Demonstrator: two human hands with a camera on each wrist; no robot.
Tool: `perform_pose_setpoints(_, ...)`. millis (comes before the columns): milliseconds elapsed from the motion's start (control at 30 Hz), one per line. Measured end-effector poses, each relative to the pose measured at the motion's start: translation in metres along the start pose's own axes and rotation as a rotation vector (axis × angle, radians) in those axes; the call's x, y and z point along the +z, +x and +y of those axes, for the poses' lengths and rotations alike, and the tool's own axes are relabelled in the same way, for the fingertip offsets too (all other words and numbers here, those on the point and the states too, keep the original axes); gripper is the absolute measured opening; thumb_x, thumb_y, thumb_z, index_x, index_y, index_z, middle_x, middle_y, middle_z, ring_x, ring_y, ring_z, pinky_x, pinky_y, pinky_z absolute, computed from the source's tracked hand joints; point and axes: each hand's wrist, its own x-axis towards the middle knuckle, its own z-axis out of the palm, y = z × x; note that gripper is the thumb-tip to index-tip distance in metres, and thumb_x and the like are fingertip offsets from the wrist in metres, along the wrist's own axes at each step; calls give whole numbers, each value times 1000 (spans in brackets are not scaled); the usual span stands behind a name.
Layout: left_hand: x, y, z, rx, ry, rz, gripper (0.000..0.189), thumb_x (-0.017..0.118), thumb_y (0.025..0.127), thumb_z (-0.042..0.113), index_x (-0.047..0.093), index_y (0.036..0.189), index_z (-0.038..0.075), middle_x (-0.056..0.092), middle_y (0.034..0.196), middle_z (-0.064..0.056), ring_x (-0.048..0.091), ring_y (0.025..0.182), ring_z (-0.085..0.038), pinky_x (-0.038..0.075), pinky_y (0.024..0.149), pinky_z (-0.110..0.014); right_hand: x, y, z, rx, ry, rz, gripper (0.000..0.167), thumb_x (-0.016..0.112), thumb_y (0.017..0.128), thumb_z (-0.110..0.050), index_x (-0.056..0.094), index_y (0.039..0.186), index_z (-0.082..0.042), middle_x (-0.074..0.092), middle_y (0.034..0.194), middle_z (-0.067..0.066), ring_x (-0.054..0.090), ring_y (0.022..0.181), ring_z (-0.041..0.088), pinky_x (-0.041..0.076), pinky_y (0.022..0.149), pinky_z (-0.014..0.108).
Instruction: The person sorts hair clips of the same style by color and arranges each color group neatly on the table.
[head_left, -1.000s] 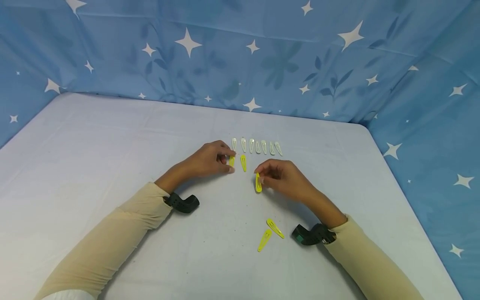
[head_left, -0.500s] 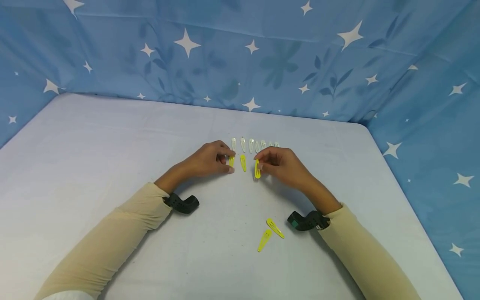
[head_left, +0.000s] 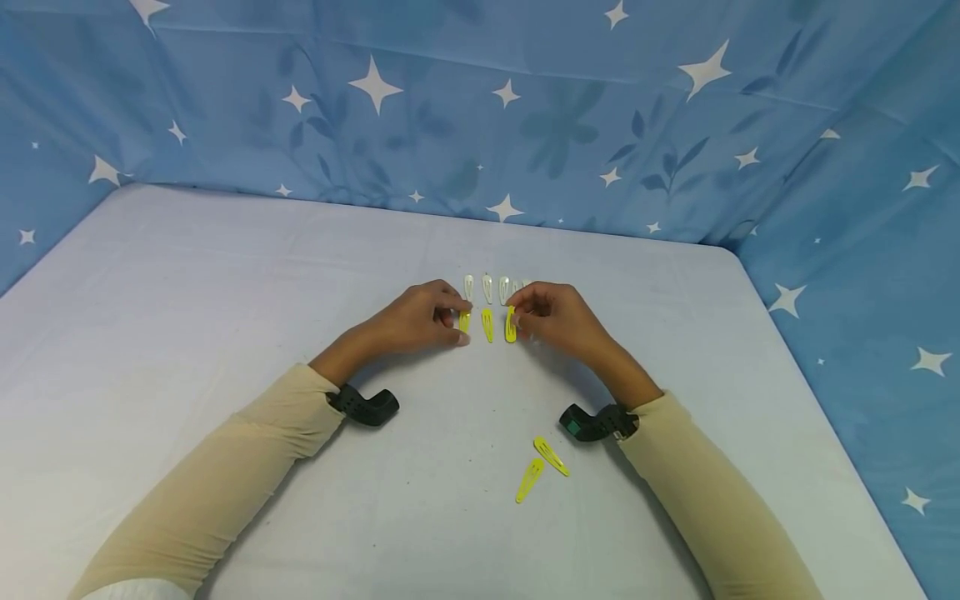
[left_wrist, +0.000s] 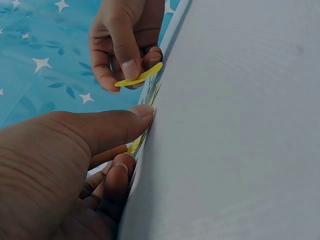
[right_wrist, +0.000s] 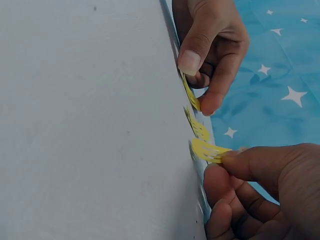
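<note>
My left hand (head_left: 422,318) rests on the table with thumb and forefinger at the two ends of a yellow snap hair clip (right_wrist: 190,93). A second yellow hair clip (head_left: 487,325) lies flat between the hands. To its right, my right hand (head_left: 564,321) pinches another yellow hair clip (head_left: 511,325) by its side. In the left wrist view this pinched clip (left_wrist: 140,77) appears raised and tilted over the cloth. Behind the yellow clips runs a row of white hair clips (head_left: 487,288); the right hand hides the row's right part.
Two loose yellow hair clips, one slanting left (head_left: 529,481) and one slanting right (head_left: 551,456), lie nearer the front. A white cloth covers the table (head_left: 262,267). Blue star-patterned fabric (head_left: 450,108) hangs behind it and along the right side.
My right hand has moved away from me and slightly left with its yellow clip, up beside the lying one, now covering part of the white row. The left hand has stayed put.
</note>
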Motion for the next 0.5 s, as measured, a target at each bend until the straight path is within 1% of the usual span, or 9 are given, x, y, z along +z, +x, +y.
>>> perform_pose_setpoints(100, 0, 0, 1, 3, -1, 2, 47, 78, 82, 13, 65, 126, 1, 55, 111, -10, 55, 86, -18, 47, 77, -31, 2, 3, 2, 28, 2, 8, 16, 64, 89, 0, 68, 104, 0, 64, 88, 10, 60, 73, 23, 52, 62, 29)
perform_pose_setpoints(333, 0, 0, 1, 7, -5, -2, 47, 78, 83, 12, 64, 126, 0, 55, 112, -10, 55, 85, -18, 47, 77, -32, 7, 8, 1, 29, -13, 12, 16, 64, 89, 1, 67, 105, 1, 63, 86, 11, 60, 69, 23, 49, 58, 28)
perform_pose_setpoints(500, 0, -1, 0, 7, -7, -3, 47, 78, 83, 12, 65, 126, 0, 55, 112, -10, 55, 85, -18, 46, 77, -32, 9, 9, -2, 72, -47, 18, 17, 64, 88, 0, 67, 105, 0, 63, 85, 10, 58, 66, 22, 46, 58, 28)
